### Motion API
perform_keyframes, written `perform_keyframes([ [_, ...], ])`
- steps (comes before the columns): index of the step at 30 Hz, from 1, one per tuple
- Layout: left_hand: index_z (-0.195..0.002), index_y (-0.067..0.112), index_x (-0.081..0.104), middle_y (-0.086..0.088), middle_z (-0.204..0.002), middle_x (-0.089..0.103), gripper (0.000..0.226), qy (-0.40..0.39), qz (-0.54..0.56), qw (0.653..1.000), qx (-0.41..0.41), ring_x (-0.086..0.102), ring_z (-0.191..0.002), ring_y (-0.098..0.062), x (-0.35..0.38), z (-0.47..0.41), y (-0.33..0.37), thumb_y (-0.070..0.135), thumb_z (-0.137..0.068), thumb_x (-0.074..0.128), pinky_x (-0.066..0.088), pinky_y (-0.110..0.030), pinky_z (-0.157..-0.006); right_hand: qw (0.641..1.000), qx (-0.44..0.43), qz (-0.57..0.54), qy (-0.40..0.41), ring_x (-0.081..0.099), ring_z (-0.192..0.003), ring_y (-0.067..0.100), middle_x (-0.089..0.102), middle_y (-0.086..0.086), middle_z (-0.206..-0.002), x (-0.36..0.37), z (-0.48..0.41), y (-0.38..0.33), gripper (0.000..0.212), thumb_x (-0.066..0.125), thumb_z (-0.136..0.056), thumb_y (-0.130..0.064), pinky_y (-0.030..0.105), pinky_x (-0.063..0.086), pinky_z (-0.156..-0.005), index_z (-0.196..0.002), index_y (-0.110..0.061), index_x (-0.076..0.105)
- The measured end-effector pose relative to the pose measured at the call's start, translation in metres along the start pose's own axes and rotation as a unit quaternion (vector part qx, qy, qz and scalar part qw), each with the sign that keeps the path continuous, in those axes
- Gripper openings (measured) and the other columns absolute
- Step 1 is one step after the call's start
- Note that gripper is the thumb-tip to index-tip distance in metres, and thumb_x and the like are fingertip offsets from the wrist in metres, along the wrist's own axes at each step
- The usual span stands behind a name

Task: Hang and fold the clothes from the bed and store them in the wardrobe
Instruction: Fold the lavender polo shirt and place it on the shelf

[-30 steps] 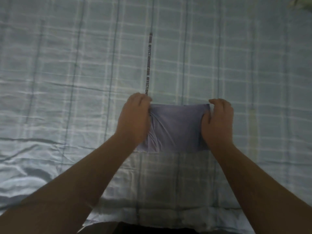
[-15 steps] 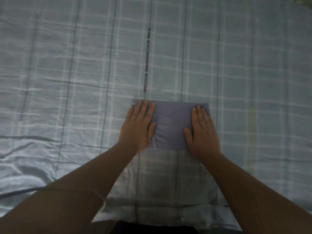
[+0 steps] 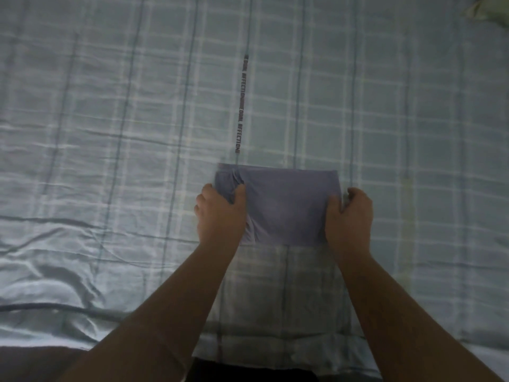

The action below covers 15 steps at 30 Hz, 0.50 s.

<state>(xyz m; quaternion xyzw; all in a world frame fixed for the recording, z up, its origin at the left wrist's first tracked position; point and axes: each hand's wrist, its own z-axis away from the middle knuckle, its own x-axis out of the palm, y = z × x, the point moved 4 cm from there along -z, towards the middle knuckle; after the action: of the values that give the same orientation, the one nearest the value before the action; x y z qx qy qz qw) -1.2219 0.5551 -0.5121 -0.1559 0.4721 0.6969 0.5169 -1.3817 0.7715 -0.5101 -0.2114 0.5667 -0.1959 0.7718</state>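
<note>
A folded purple cloth (image 3: 283, 205) lay flat on the checked bed (image 3: 110, 133), just below the middle of the frame. The left hand (image 3: 220, 213) pinched the cloth's left edge, with the thumb on top and the fingers curled under, and the cloth bunched up a little there. The right hand (image 3: 349, 216) gripped the right edge the same way, and a pale thing (image 3: 493, 9) peeked in at the upper right corner, too cut off to tell what it was.
</note>
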Motion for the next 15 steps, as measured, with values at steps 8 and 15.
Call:
perform_keyframes([
  [8,-0.117,0.007,0.048,-0.013,-0.110,0.064,0.066,-0.017,-0.028,0.998,-0.057,0.059,-0.092,-0.031,0.018,-0.015,0.002,0.067,-0.089,0.052,0.040,-0.037,-0.069,0.992,0.098,0.035,-0.064,0.061,-0.099,0.036,0.057,0.008,-0.099,0.018,-0.016,0.001,0.048,0.054,-0.091,-0.059,0.037,0.040,-0.076,-0.106,-0.014,0.046],
  [15,-0.110,0.000,0.062,-0.019,-0.113,0.065,0.068,-0.032,-0.057,0.996,0.052,0.059,-0.106,-0.036,0.015,-0.016,-0.001,0.062,-0.097,0.038,0.044,-0.035,-0.083,0.999,-0.007,-0.006,-0.047,0.047,-0.076,0.024,0.051,0.006,-0.081,0.010,-0.017,-0.004,0.033,0.048,-0.100,-0.038,0.031,0.030,-0.067,-0.084,-0.009,0.049],
])
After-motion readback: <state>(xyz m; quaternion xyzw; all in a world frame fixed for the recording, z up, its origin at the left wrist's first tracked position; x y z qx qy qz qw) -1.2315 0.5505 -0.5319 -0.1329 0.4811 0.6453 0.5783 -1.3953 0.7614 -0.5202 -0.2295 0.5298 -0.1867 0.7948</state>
